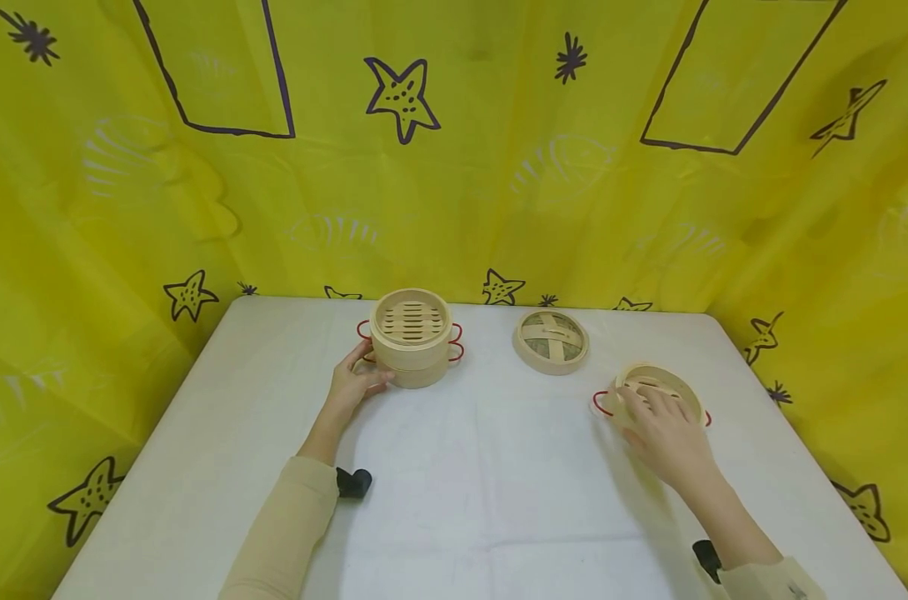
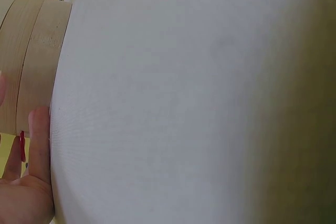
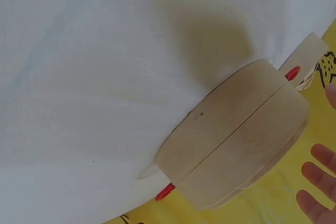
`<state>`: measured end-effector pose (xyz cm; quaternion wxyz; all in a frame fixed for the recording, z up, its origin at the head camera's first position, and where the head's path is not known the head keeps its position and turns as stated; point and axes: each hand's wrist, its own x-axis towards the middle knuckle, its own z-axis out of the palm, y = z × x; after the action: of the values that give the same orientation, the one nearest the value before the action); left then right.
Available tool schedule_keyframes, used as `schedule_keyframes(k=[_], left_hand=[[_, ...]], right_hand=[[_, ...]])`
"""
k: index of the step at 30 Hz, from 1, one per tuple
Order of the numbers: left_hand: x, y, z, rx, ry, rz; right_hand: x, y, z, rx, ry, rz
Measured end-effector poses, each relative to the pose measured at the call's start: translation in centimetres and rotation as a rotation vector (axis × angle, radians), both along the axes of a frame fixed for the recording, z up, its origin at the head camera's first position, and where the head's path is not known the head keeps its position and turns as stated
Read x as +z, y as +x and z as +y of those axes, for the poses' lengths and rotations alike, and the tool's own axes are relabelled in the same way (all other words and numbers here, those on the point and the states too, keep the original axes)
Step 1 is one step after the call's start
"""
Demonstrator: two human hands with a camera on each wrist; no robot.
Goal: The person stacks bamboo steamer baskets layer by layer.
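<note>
near end: beige left sleeve (image 1: 281,533) and right sleeve (image 1: 772,581) are reaching in over the white table (image 1: 491,475). a dark object (image 1: 354,483) is sticking out at the left wrist; a dark piece (image 1: 706,560) is showing at the right one.

right hand (image 1: 664,433) is hanging over the right basket (image 3: 233,135). its fingertips (image 3: 317,176) are standing spread, clear of the basket wall in the right wrist view; in the head view the fingers are covering part of the rim, can't tell contact there. the basket is sitting at the right of the table, slatted floor facing up, seam running round its side, a red handle (image 1: 601,404) sticking out left and a matching one right.

left hand (image 1: 349,383) is gripping the two-tier stack (image 1: 414,360) by its left near side, digits curving round the wall, one lying low by the table. the stack is standing upright, left of centre near the far edge, slats showing on top, red loops sticking out both sides.

round lid (image 1: 551,342) is lying between stack and right basket, apart from both, crossed bands up.

far side: yellow curtain (image 1: 454,192) is hanging behind, starfish and fish prints showing.
</note>
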<state>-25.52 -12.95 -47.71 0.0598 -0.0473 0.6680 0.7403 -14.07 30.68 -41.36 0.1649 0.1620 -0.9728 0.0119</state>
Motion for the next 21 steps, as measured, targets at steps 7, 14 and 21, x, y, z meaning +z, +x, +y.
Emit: schedule_keyframes(k=[7,14,21], left_hand=[[0.0,-0.1,0.1,0.014,-0.012,-0.013],[-0.1,-0.2,0.0,0.014,-0.014,-0.014],[-0.1,-0.1,0.0,-0.002,-0.008,0.001]], right_hand=[[-0.7,0.3,1.2,-0.012,0.005,0.029],[-1.3,0.5,2.0,-0.008,-0.004,0.038],[-1.9,0.6,2.7,-0.002,-0.028,0.065]])
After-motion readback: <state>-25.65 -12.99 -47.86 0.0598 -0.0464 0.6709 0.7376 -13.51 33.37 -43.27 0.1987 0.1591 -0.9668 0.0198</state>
